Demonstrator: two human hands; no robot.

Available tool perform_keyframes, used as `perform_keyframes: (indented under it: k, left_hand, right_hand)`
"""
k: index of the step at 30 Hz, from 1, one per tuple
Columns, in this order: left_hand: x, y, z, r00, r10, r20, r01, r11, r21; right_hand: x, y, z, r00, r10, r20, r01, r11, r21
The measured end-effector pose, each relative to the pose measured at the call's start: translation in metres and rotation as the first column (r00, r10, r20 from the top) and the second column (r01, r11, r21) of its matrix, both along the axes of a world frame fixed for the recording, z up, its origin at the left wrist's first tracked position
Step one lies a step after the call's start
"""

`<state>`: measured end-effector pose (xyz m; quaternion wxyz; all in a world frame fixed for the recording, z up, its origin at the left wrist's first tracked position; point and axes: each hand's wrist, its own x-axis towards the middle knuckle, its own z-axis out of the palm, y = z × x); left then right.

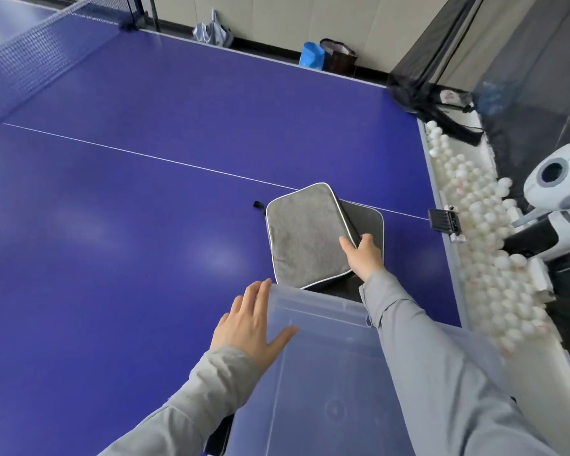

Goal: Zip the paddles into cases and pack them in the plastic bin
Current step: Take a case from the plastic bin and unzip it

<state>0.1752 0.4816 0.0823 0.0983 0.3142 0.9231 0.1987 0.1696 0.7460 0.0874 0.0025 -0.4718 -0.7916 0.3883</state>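
a blue table (145,225) fills most of the view. its net (30,57) crosses the far left corner, and a thin white line runs over the top to the right edge. black mesh (441,60) hangs past the far right corner. a clear bin (326,390) sits at the near edge, toward the right side, its open top facing the camera. whether it rests flat on the table cannot be told. a white ball machine (556,189) stands beyond the right edge, and a trough of white balls (484,225) runs along that edge.

a grey case (305,235) with pale piping lies near the right edge, just beyond the bin's far rim and on the white line. it sits slightly askew on a dark case (371,222), which shows past its right side. the grey case's near corner reaches the bin's far rim.

the left hand (250,324) lies with straight, spread fingers on the bin's far left corner, thumb over the rim, gripping nothing. the right hand (364,256) grips the grey case at its near right edge, thumb on top and fingers curled under.

a black clamp (443,220) sits on the right edge of the table. a small black zip tab (258,204) pokes out at the grey case's far left corner.
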Motion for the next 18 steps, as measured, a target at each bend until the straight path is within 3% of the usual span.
perform_keyframes:
  k: [3,8,10,12,13,15,16,18]
  left_hand:
    - [-0.001,0.0,0.002,1.0,0.007,0.005,-0.007,1.0,-0.009]
    - [0.001,-0.001,0.01,1.0,0.012,-0.018,-0.013,0.999,-0.034]
    - [0.0,-0.006,0.014,0.998,0.053,-0.021,-0.052,0.998,0.048]
    - [-0.001,-0.017,0.019,0.981,0.155,0.113,-0.179,0.953,0.245]
    - [-0.002,-0.024,0.023,0.948,0.212,0.239,-0.289,0.886,0.363]
    - [-0.01,-0.041,0.037,0.786,0.228,0.574,-0.557,0.663,0.499]
    - [-0.016,-0.051,0.047,0.684,0.164,0.71,-0.655,0.568,0.499]
    - [-0.036,-0.073,0.069,0.522,-0.027,0.853,-0.738,0.487,0.467]
  right_hand:
    - [0.0,0.0,0.024,0.97,-0.083,-0.227,0.077,0.996,-0.036]
    - [0.027,-0.025,0.071,0.764,-0.272,-0.585,0.155,0.957,-0.244]
    - [0.046,-0.041,0.089,0.674,-0.326,-0.663,0.135,0.937,-0.323]
    - [0.068,-0.059,0.103,0.612,-0.335,-0.716,0.102,0.932,-0.348]
    - [0.078,-0.07,0.108,0.593,-0.322,-0.738,0.082,0.936,-0.342]
    - [0.094,-0.094,0.113,0.579,-0.275,-0.767,0.044,0.951,-0.307]
    - [0.1,-0.108,0.113,0.579,-0.247,-0.777,0.027,0.958,-0.284]
    - [0.106,-0.137,0.109,0.592,-0.186,-0.785,-0.017,0.97,-0.242]
